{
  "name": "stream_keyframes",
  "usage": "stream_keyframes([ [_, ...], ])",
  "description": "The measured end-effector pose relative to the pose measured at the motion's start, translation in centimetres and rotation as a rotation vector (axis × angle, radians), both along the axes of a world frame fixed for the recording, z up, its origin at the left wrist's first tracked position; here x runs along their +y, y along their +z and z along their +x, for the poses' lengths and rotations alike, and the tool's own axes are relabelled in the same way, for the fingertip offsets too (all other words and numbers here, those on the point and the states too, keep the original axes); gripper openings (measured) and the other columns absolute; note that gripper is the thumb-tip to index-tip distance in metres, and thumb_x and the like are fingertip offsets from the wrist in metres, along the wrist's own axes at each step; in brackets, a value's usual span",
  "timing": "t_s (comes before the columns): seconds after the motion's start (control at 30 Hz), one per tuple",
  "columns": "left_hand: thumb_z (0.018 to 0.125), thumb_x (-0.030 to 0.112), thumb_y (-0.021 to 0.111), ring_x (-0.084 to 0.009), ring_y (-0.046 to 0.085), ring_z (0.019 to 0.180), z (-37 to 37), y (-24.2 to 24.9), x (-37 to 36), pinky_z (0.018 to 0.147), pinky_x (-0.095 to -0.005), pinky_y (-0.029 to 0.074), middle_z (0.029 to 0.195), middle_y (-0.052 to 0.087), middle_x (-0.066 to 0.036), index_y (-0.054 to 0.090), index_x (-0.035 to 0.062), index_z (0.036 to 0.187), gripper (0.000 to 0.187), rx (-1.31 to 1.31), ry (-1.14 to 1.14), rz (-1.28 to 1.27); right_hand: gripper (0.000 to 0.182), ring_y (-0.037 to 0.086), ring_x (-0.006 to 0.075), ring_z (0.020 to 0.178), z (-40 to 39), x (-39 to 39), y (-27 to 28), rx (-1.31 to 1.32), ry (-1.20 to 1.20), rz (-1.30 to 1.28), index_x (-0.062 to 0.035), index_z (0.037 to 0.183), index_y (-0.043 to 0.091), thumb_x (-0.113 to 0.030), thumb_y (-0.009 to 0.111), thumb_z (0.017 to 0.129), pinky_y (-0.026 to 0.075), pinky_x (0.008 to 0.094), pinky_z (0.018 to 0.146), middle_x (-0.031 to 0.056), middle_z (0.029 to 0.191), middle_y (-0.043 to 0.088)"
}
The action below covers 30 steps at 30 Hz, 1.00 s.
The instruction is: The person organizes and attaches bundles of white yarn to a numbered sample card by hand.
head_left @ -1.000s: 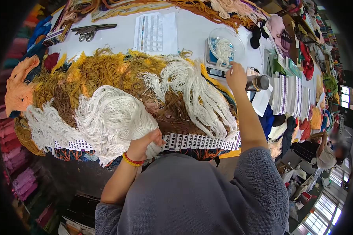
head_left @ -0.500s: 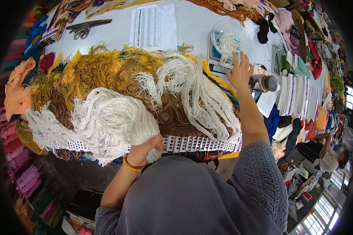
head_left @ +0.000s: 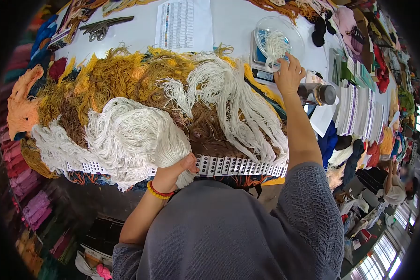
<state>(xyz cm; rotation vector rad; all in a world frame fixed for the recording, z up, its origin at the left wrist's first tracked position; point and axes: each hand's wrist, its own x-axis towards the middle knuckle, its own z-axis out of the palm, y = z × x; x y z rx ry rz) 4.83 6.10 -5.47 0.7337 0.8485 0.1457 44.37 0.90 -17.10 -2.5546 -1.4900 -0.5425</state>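
My left hand (head_left: 176,170) is wrapped round the lower end of a thick hank of white yarn (head_left: 126,128), which spreads over the pile at the table's front edge. My right hand (head_left: 290,74) reaches to a small digital scale (head_left: 263,74). Its fingers are apart and bent, at the near rim of a clear plastic dish (head_left: 296,42) on that scale. In the dish lies a small bundle of white thread (head_left: 275,44), its looped end hanging over the rim beside my fingertips. Whether they touch the thread is hard to see.
Mustard and brown yarn (head_left: 107,74) covers the table front, with loose white skeins (head_left: 219,88) on it. Punched white cards (head_left: 228,168) line the edge. A dark-lidded jar (head_left: 325,94) stands right of my wrist. Scissors (head_left: 105,28) and a printed chart (head_left: 182,25) lie farther back.
My right hand has come closer to the thread at the dish rim, and its fingers have drawn in. My left hand still holds the white hank. The view has shifted slightly.
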Motion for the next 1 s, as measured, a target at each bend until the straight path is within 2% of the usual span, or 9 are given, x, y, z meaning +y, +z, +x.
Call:
stream_keyframes([
  [0.2,0.079,0.024,0.059,-0.0157,0.054,0.067,-0.3,-1.4,0.3,0.068,-0.0302,0.044,0.069,0.054,-0.006,0.055,0.0009,0.08,0.023,-0.161,0.051,-0.079,0.014,0.049,0.0225,0.095,-1.9,-0.6,4.2,-0.013,0.123,0.022,-0.0121,0.08,0.059,-0.015,0.06,0.066,0.038,0.0375,0.074,0.0039,0.103,0.051],
  [0.27,0.082,0.024,0.054,-0.0152,0.053,0.072,0.1,-0.5,1.0,0.079,-0.034,0.043,0.071,0.054,-0.005,0.054,0.0003,0.085,0.024,-0.201,0.017,-0.082,0.014,0.055,0.0268,0.082,-4.2,-1.0,5.1,0.621,-0.027,0.103,-0.0076,0.082,0.058,-0.017,0.058,0.07,0.042,0.0382,0.067,0.0104,0.088,0.056],
  [0.3,0.082,0.023,0.053,-0.0151,0.053,0.074,0.4,0.0,1.2,0.083,-0.0357,0.042,0.071,0.053,-0.005,0.054,0.0,0.087,0.023,-0.245,0.025,-0.117,0.018,0.057,0.0304,0.072,-7.4,-1.0,8.5,0.745,-0.049,-0.199,-0.0044,0.083,0.057,-0.019,0.057,0.073,0.044,0.0388,0.064,0.0154,0.075,0.057],
  [0.47,0.085,0.018,0.047,-0.0207,0.054,0.081,0.8,1.7,2.1,0.092,-0.0443,0.036,0.079,0.053,-0.006,0.048,-0.0012,0.106,0.029,-0.628,0.094,-0.324,0.023,0.054,0.0241,0.064,-22.4,-4.7,17.2,1.491,0.932,-0.891,-0.0033,0.078,0.051,-0.026,0.052,0.08,0.043,0.0348,0.062,0.0134,0.067,0.054],
  [0.57,0.085,0.019,0.046,-0.0267,0.053,0.095,0.1,3.4,1.8,0.093,-0.0455,0.035,0.096,0.055,-0.011,0.04,0.0,0.118,0.038,-0.777,0.049,-0.392,0.022,0.056,0.0319,0.074,-24.0,-5.1,16.9,1.292,0.499,-0.508,-0.0038,0.081,0.055,-0.025,0.053,0.079,0.044,0.0364,0.063,0.0164,0.077,0.058],
  [0.67,0.086,0.028,0.045,-0.0312,0.04,0.114,-0.7,4.4,1.0,0.094,-0.0513,0.03,0.132,0.032,-0.01,0.029,0.0117,0.129,0.049,-0.862,-0.034,-0.379,0.017,0.057,0.0318,0.063,-24.0,-4.6,18.0,1.13,0.101,-0.06,-0.003,0.082,0.056,-0.02,0.055,0.078,0.043,0.0368,0.055,0.0161,0.066,0.057],
  [0.73,0.086,0.028,0.046,-0.031,0.039,0.115,-1.4,5.3,0.2,0.094,-0.0512,0.031,0.134,0.027,-0.009,0.028,0.0122,0.13,0.05,-0.85,-0.027,-0.358,0.018,0.056,0.0319,0.059,-24.4,-4.5,19.6,1.226,0.102,0.105,-0.0018,0.08,0.055,-0.02,0.054,0.079,0.043,0.0375,0.052,0.016,0.062,0.056],
  [0.77,0.086,0.028,0.046,-0.0309,0.038,0.115,-1.7,5.8,0.0,0.094,-0.0511,0.031,0.137,0.023,-0.008,0.027,0.0127,0.131,0.051,-0.832,-0.012,-0.341,0.016,0.051,0.013,0.051,-24.9,-4.5,20.1,1.194,0.139,0.119,-0.002,0.08,0.054,-0.018,0.054,0.08,0.039,0.0293,0.048,0.0087,0.06,0.056],
  [1.0,0.084,0.026,0.049,-0.0227,0.042,0.111,-3.4,7.5,-1.3,0.092,-0.0378,0.036,0.128,0.034,-0.01,0.027,0.0028,0.129,0.056,-0.794,-0.098,-0.181,0.008,0.055,0.0282,0.057,-29.7,-5.4,22.1,0.519,0.443,-0.1,-0.008,0.077,0.052,-0.015,0.054,0.075,0.043,0.038,0.05,0.0084,0.064,0.054],
])
